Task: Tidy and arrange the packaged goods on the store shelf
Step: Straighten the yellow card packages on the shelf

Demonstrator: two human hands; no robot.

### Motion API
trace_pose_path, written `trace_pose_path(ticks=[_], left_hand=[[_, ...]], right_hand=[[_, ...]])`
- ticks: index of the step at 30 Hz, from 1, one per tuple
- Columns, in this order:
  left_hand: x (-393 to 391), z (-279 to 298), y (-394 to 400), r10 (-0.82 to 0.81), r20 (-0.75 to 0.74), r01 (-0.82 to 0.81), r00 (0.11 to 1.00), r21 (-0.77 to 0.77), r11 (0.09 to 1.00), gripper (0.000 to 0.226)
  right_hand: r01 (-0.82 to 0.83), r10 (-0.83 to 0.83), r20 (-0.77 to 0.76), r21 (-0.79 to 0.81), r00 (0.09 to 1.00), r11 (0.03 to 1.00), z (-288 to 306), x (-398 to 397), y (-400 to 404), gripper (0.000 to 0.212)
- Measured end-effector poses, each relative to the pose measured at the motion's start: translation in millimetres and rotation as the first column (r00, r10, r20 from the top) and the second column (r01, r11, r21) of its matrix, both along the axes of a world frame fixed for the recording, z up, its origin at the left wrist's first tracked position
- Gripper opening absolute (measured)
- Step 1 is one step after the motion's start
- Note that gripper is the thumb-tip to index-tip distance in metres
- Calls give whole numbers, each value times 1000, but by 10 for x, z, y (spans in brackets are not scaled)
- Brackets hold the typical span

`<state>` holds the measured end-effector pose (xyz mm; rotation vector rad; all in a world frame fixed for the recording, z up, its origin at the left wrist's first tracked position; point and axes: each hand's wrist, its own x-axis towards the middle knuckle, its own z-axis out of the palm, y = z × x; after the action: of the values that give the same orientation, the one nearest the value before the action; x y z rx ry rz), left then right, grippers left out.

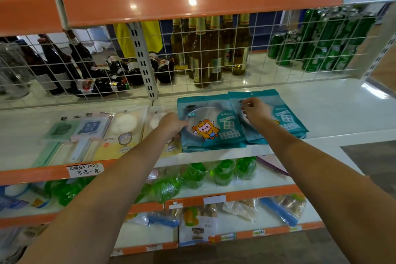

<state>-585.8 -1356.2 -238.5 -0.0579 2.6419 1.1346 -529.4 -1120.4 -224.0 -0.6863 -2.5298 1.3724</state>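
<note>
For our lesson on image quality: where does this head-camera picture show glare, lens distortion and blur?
Head view: ceiling-light glare spots on the orange shelf strip and a bright sheen on the white shelf; wide-angle bending curves the shelf edges; corners are soft, and the forearms are smeared, while the left teal packet stays fairly sharp.
</note>
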Motion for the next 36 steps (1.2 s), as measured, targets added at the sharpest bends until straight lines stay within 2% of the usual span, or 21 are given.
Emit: trace_pose_path(ticks=[5, 8, 15, 18, 21, 24, 30, 36], left_hand=[[28, 5, -19, -32, -22, 29, 999, -117, 993, 37], [45, 23, -17, -68, -44, 59, 997, -180, 982, 36], [64, 100, -60, -203, -120, 122, 972, -479, 869, 44], [73, 188, -121, -267, -154, 130, 951, -583, 802, 43], [103, 319, -200, -300, -81, 180, 951, -645, 743, 37], [150, 419, -358, -285, -53, 170, 957, -691, 702, 38], [287, 513, -868, -228, -114, 82, 967, -709, 701, 40], [425, 559, -1563, -155, -234, -57, 960, -703, 709, 42]], right_hand=[[-22, 20, 18, 91, 1000, 996, 15, -15, -25, 27], [-69, 63, 40, 175, 997, 982, 33, -18, -57, 29], [-190, 160, 118, 323, 980, 927, 117, -63, -218, 32], [-276, 219, 175, 442, 960, 854, 147, -145, -330, 36], [-368, 285, 233, 551, 930, 749, 203, -201, -502, 37], [-425, 349, 245, 596, 904, 682, 249, -258, -742, 39], [-532, 463, 296, 649, 835, 544, 313, -332, -1402, 40], [-579, 543, 304, 677, 783, 455, 325, -391, -2192, 41]])
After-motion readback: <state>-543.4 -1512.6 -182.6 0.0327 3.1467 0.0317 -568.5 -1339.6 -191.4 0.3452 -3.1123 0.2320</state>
